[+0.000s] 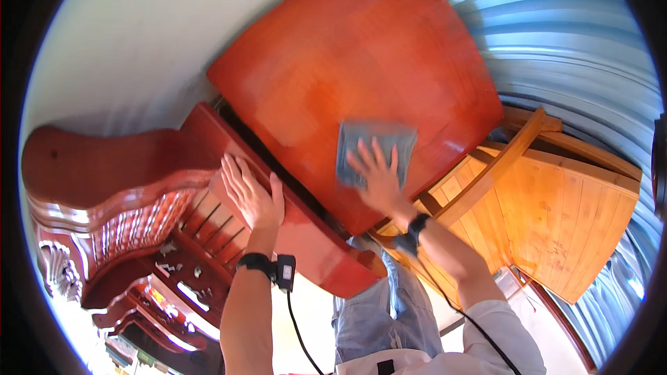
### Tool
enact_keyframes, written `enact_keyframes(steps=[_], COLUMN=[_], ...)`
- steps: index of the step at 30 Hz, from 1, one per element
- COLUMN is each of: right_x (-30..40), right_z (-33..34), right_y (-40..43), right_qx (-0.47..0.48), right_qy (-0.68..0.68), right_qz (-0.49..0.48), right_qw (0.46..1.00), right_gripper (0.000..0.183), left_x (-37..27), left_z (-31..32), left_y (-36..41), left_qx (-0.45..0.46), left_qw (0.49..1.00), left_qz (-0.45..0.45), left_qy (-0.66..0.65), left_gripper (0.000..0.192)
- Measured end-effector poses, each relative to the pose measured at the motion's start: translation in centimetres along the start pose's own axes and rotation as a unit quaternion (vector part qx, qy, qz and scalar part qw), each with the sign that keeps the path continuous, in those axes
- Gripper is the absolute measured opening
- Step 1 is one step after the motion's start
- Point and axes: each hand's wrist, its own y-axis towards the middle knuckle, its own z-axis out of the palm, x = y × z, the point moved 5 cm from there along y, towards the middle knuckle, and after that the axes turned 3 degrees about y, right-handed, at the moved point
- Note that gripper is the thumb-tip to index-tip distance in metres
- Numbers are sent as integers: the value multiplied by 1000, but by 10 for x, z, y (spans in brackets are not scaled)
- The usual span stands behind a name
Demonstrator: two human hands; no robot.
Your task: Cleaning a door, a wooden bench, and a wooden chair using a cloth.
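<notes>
A folded blue-grey cloth (344, 159) lies flat on the reddish-brown wooden tabletop (365, 52), close to its near corner. My right hand (381, 177) presses down on that cloth with the fingers spread, slightly blurred. To the left, my left hand (254, 192) rests palm down on the broad red armrest (312, 250) of a carved wooden seat, holding nothing. A narrow dark gap separates this armrest from the tabletop. Both wrists wear black straps, and cables run from them.
The carved seat's curved backrest (120, 166) stands left against a pale wall (151, 36). A light wooden chair (552, 213) is at the right, its arm near the tabletop edge. Blue curtains (563, 36) hang behind. My jeans-clad legs (385, 317) are between the seats.
</notes>
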Motion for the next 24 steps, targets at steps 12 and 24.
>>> enact_keyframes(steps=[12,24], right_x=[-129,61], right_z=[-95,34], right_y=[140,-197], right_qx=[-161,127], right_qy=[-15,734], right_qz=[22,251], right_qw=[987,618], right_gripper=[62,64], left_x=[-4,9], left_z=[1,0], left_y=[-1,-3], left_qx=[-38,-83], left_qw=[999,997], left_qz=[-1,1], left_qy=[1,11], left_gripper=[69,52])
